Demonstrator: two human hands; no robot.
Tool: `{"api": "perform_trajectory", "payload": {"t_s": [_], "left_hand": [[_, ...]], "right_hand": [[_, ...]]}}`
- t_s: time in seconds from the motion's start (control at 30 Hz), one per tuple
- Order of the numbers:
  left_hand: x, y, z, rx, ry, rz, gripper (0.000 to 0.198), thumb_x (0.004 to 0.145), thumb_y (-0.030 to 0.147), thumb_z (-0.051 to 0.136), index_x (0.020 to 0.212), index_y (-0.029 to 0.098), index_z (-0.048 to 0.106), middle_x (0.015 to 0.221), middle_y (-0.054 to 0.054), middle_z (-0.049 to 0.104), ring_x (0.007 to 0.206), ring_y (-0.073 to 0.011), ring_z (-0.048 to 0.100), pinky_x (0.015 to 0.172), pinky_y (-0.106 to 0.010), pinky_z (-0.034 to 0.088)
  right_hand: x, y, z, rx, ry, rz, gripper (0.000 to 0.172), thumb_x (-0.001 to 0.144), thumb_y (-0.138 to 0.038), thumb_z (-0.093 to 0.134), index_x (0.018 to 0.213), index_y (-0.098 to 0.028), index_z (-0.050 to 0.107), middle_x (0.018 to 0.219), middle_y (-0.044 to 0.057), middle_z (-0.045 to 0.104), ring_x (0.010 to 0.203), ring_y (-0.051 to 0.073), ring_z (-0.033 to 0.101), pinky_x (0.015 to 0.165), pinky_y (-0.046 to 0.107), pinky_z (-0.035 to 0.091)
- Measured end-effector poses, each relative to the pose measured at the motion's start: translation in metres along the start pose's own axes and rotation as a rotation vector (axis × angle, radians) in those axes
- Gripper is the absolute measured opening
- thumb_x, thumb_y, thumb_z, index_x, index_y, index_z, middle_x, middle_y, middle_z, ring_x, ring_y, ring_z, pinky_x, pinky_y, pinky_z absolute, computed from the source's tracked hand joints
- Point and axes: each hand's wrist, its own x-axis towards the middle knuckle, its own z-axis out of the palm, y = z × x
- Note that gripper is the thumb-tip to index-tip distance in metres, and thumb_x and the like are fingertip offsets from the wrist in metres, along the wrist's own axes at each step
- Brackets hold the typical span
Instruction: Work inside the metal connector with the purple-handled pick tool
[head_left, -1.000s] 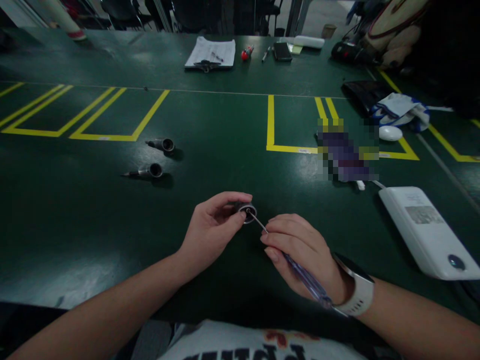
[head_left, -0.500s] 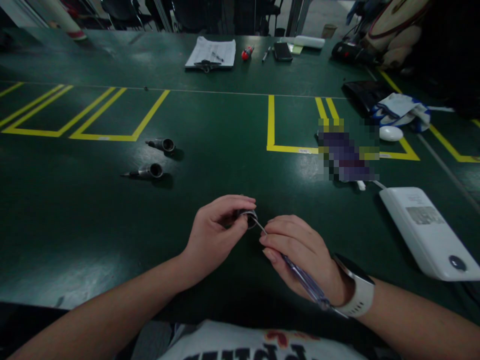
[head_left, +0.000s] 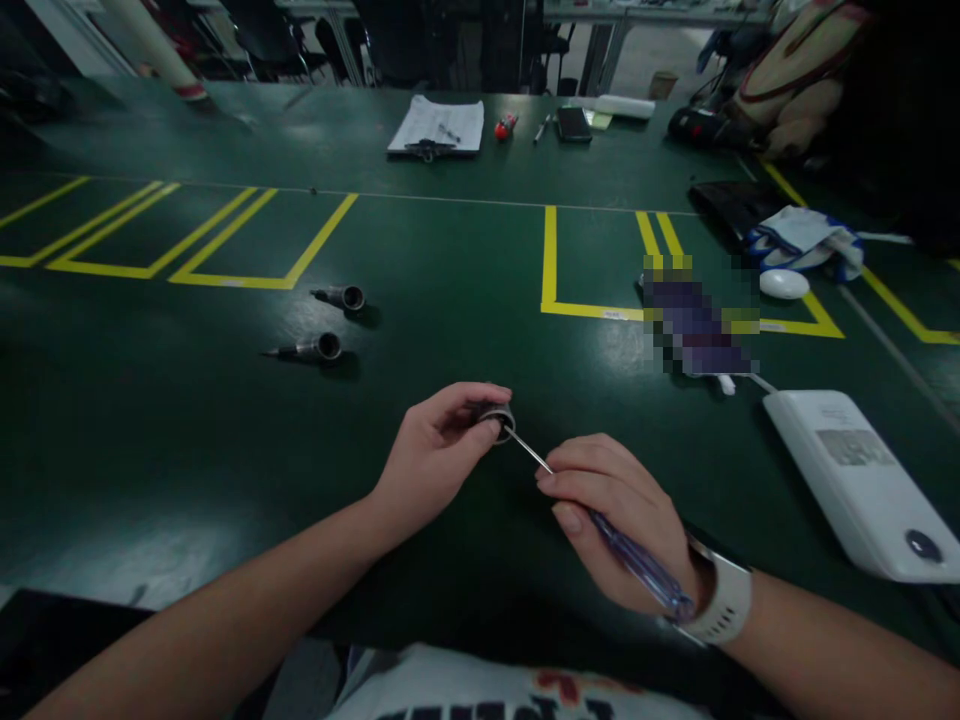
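Near the middle of the table, my left hand (head_left: 442, 435) is closed around a small dark metal part with a round, hollow end (head_left: 504, 412), which faces toward me and to the right. Most of that part is hidden by the fingers. My right hand (head_left: 619, 515) grips a screwdriver (head_left: 645, 568) with a clear purplish handle. Its thin metal shaft reaches up and left, with the tip at the mouth of the hollow end. How deep the tip sits inside, I cannot tell. Two similar hollow metal parts with pointed ends, one farther (head_left: 346, 297) and one nearer (head_left: 319, 347), lie to the left.
On the right lie a white power bank (head_left: 862, 485), a blurred-out phone (head_left: 697, 325), a white oval object (head_left: 784, 284) and a white-and-blue cloth (head_left: 806, 240). A clipboard with papers (head_left: 439, 125) is at the back. Yellow tape (head_left: 550, 260) marks the green table.
My right hand has drawn slightly right, away from the left hand, so more of the screwdriver's shaft shows. The whole view has shifted a little, moving the table items down and right.
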Motion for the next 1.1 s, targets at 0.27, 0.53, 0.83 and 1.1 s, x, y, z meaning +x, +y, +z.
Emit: {"api": "perform_trajectory", "payload": {"t_s": [0.27,0.53,0.83,1.1], "left_hand": [[0.018,-0.007,-0.015,0.172,-0.030,0.121,0.036,0.071,0.011,0.061,0.107,0.017,0.057,0.107,-0.006,0.057,0.094,-0.0185,0.061,0.081,-0.034,0.053],[0.065,-0.012,-0.029,0.720,0.032,0.384,0.021,0.071,0.030,0.068,0.086,0.018,0.060,0.089,-0.002,0.053,0.077,-0.0155,0.053,0.063,-0.028,0.044],[0.098,-0.021,-0.034,0.551,0.156,0.252,0.030,0.073,0.041,0.063,0.081,0.017,0.047,0.069,0.003,0.053,0.060,-0.0120,0.049,0.052,-0.024,0.036],[0.093,-0.027,-0.047,0.536,0.140,0.305,0.026,0.074,0.037,0.062,0.065,0.016,0.050,0.061,0.003,0.051,0.056,-0.0106,0.047,0.052,-0.023,0.036]], "right_hand": [[0.009,-0.004,0.004,0.127,0.052,0.374,0.010,0.086,-0.016,0.050,0.087,-0.019,0.059,0.079,0.002,0.060,0.074,0.014,0.057,0.067,0.028,0.045],[0.049,0.008,0.005,0.229,0.108,0.464,0.015,0.087,-0.026,0.050,0.076,-0.018,0.057,0.067,-0.002,0.054,0.059,0.011,0.050,0.052,0.023,0.041],[0.078,0.061,0.030,0.530,0.384,0.452,0.011,0.085,-0.030,0.055,0.082,-0.020,0.058,0.072,-0.003,0.054,0.066,0.012,0.052,0.063,0.027,0.044],[0.064,0.068,0.032,0.713,0.200,0.434,0.018,0.087,-0.029,0.051,0.096,-0.021,0.065,0.095,0.005,0.066,0.087,0.018,0.060,0.075,0.034,0.047]]}}
